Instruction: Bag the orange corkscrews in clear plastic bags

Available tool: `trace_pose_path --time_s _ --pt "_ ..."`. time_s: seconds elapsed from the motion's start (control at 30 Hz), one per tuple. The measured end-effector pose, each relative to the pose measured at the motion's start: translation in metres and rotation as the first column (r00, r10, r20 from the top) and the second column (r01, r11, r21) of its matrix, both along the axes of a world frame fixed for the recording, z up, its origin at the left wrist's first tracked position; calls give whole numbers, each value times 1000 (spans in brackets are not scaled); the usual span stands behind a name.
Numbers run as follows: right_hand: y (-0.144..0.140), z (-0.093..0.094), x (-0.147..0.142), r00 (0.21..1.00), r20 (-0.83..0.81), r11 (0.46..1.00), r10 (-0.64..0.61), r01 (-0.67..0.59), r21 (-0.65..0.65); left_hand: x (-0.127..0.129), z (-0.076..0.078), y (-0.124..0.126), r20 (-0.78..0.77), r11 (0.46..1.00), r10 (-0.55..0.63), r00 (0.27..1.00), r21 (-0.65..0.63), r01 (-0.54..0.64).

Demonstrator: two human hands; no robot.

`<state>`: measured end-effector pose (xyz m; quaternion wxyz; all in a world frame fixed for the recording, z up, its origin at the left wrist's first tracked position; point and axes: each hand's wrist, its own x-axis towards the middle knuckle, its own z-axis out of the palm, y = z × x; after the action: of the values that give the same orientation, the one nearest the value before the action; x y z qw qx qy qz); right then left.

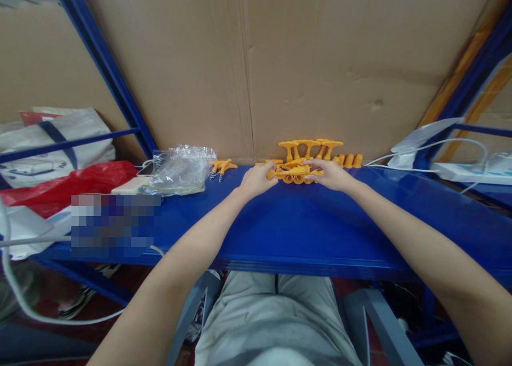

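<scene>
Orange plastic parts (pixel 296 171), far side, between my left hand (pixel 259 179) and right hand (pixel 331 175); whether gripped, I cannot tell.

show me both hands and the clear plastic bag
Left hand (pixel 258 178), head view: back of the hand.
Right hand (pixel 331 174), head view: back of the hand.
Clear plastic bag (pixel 176 171), head view: its middle.

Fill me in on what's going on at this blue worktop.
Someone sits at the blue worktop, left hand and right hand at either side of a cluster of orange pieces; the exact grip is too small to tell. Behind it, T-shaped orange pieces stand near the cardboard. Orange-handled spirals lie off to the left, beside a clear plastic bag.
</scene>
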<state>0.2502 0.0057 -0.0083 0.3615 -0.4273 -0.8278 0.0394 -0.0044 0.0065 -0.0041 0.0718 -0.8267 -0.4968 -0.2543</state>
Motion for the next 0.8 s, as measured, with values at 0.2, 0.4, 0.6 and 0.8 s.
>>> trace_pose_path --time_s 0.2,0.4,0.6,0.8 --pt "-2 1 -1 1000 -15 1000 -4 4 -14 -2 -1 3 -1 999 -38 999 10 38" --pt "0 -2 0 1000 -28 999 13 -14 -45 -3 0 3 -54 998 -46 997 33 48" --pt "3 -5 1 976 -194 976 95 -130 -175 -6 -2 7 -34 991 -116 993 65 118" --pt "-3 1 -5 950 -311 943 4 -107 -316 -7 -6 11 12 978 -180 984 106 178"
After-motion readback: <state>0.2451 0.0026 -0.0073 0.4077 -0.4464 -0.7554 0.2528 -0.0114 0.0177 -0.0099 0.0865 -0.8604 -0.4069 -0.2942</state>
